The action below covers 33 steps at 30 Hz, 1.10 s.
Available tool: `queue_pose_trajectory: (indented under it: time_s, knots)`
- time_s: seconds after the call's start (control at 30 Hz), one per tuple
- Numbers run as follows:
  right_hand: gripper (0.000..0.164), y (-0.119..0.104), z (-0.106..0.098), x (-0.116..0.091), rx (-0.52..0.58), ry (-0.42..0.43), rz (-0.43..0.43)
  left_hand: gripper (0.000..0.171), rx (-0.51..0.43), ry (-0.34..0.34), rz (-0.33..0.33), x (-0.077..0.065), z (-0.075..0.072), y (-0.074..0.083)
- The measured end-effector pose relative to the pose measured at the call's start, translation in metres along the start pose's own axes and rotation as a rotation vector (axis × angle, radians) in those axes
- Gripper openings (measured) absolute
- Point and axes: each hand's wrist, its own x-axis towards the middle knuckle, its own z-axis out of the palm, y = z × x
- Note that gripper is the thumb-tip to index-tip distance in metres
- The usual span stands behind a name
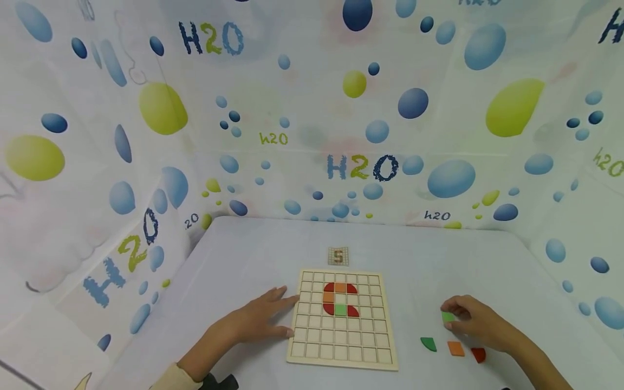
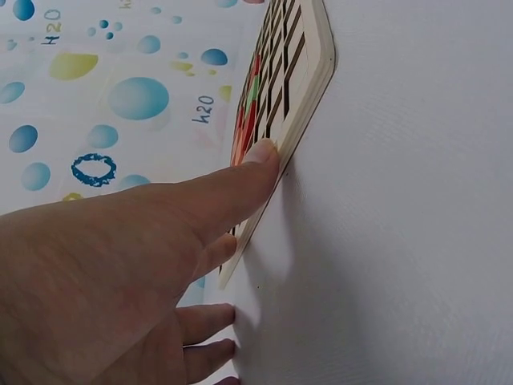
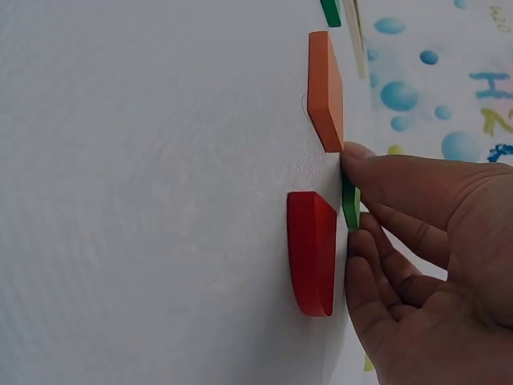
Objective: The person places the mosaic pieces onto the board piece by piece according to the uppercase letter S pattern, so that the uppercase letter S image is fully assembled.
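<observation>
A wooden grid board point(image 1: 341, 364) lies on the table, with red, orange and light green tiles forming a curved figure in its cells. My left hand point(image 1: 260, 317) touches the board's left edge; in the left wrist view its thumb rests on the wooden rim point(image 2: 321, 56) with fingers extended. To the right of the board, my right hand point(image 1: 475, 323) pinches a light green square tile point(image 1: 447, 318) between thumb and fingers, at table level. Close by lie an orange square tile point(image 1: 455, 348), a red rounded tile point(image 1: 479, 355) and a dark green rounded tile point(image 1: 428, 344).
Behind the board lies a small pattern card point(image 1: 338, 256) showing an S-like figure on a grid. A white cloth point(image 1: 253, 244) covers the table. Sheets printed with bubbles and H2O lettering point(image 1: 363, 167) hang at the back and sides.
</observation>
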Motion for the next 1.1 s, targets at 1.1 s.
queue_pose_trajectory:
  time_s: [1.1]
  knots:
    - [0.029,-0.041,0.021,0.016,-0.039,0.058,-0.086,0.082,0.001,0.006,0.018,-0.002,0.002,0.001]
